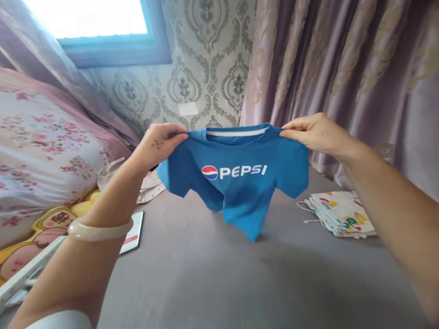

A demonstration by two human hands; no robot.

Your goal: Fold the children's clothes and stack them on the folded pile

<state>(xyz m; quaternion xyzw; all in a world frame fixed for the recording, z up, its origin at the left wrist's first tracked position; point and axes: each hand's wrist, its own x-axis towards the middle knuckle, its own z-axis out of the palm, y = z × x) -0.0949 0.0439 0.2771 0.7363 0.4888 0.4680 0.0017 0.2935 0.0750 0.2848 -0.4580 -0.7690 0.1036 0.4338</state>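
Observation:
A small blue T-shirt (240, 183) with a white PEPSI print and a white-lined collar hangs in the air above a grey bed sheet (192, 278). My left hand (159, 141) pinches its left shoulder, fingers closed on the cloth; a pale bangle sits on that forearm. My right hand (317, 132) pinches the right shoulder the same way. The shirt's front faces me, and its lower hem twists to a point just above the sheet.
A folded stack of white cloth with coloured prints (339, 212) lies at the right. A floral quilt (41, 151), a yellow cartoon cushion (37, 233), a flat card (132, 233) and a white bar lie at left. Curtains (343, 68) and patterned wallpaper stand behind.

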